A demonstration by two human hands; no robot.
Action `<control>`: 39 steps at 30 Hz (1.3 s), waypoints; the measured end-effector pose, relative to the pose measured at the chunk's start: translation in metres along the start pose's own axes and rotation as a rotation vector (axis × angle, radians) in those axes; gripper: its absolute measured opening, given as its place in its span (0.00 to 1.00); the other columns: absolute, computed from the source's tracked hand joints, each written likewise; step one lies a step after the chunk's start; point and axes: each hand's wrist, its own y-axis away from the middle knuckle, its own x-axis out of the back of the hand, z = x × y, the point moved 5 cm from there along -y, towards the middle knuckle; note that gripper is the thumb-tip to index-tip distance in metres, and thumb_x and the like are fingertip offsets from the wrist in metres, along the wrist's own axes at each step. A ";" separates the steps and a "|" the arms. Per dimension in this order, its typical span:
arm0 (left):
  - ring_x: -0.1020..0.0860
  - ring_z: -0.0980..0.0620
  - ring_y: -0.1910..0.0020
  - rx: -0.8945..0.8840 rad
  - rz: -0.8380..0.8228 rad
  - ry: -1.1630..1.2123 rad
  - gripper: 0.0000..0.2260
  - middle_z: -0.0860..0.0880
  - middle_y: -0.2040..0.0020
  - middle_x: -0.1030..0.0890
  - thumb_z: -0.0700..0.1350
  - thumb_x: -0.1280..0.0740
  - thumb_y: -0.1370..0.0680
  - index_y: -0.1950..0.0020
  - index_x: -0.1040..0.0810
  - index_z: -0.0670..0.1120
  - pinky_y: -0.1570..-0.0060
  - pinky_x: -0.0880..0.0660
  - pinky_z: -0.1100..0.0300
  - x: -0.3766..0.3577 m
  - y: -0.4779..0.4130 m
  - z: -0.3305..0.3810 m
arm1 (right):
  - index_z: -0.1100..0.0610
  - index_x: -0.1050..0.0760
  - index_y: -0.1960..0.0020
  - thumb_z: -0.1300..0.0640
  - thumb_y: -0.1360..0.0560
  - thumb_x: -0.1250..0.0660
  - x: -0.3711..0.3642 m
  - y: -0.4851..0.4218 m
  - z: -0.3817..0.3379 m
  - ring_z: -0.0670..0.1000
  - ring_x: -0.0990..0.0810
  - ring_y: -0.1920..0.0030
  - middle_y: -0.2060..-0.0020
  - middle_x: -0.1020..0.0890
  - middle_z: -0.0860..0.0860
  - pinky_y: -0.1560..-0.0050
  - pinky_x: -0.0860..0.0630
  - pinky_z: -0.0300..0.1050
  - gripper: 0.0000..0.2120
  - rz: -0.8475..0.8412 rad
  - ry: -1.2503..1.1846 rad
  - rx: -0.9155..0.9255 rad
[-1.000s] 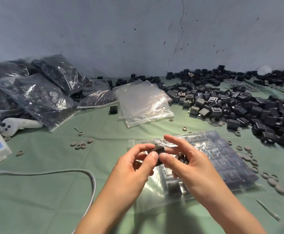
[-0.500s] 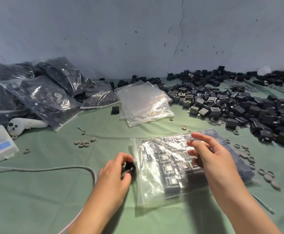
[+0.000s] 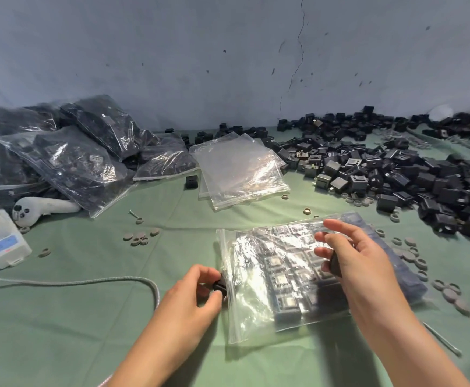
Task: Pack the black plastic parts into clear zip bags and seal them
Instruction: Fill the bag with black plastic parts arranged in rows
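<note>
Fingers (image 3: pixel 204 270) of the left hand (image 3: pixel 189 300) pinch a small black part (image 3: pixel 219 286) right at the mouth of the clear zip bag (image 3: pixel 267 277). The right hand (image 3: pixel 362 263) hovers over the bag, fingers curled round what looks like another dark piece (image 3: pixel 335 268). Risk: the mouth lies flat, so the part could snag the lip and skid onto the green cloth (image 3: pixel 60 317). To the right, loose parts (image 3: pixel 396 180) in a heap; left, filled bags (image 3: pixel 74 163); behind, a cracked grey wall (image 3: pixel 172 51).

Diffuse, fairly bright light. Strong glare on the zip bag (image 3: pixel 256 277) just right of the left hand's (image 3: pixel 197 294) pinch on a black part (image 3: pixel 219 284). Soft shadows lie beneath both hands. The right hand (image 3: pixel 351 258) is slightly motion-blurred. Far from the grip, the edges bow and soften.
</note>
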 end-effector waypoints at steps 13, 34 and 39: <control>0.18 0.48 0.71 0.331 0.045 0.619 0.07 0.38 0.54 0.20 0.45 0.35 0.19 0.42 0.27 0.48 0.72 0.20 0.58 -0.005 -0.005 0.003 | 0.51 0.20 0.48 0.64 0.20 0.38 -0.002 -0.005 -0.004 0.42 0.20 0.67 0.60 0.16 0.47 0.71 0.26 0.37 0.11 0.019 -0.037 -0.059; 0.18 0.49 0.65 0.307 0.177 0.580 0.09 0.47 0.52 0.21 0.44 0.35 0.20 0.39 0.24 0.49 0.62 0.18 0.51 -0.014 -0.029 0.009 | 0.60 0.23 0.41 0.64 0.22 0.40 -0.020 -0.007 -0.005 0.57 0.20 0.44 0.42 0.23 0.63 0.53 0.16 0.46 0.12 -0.111 -0.462 -0.294; 0.20 0.52 0.64 -0.069 0.356 0.439 0.04 0.56 0.59 0.19 0.52 0.35 0.21 0.48 0.22 0.60 0.64 0.21 0.54 0.003 -0.017 0.039 | 0.54 0.18 0.44 0.71 0.24 0.38 -0.036 0.006 -0.008 0.55 0.17 0.43 0.42 0.18 0.59 0.45 0.18 0.47 0.18 -0.314 -0.277 -0.165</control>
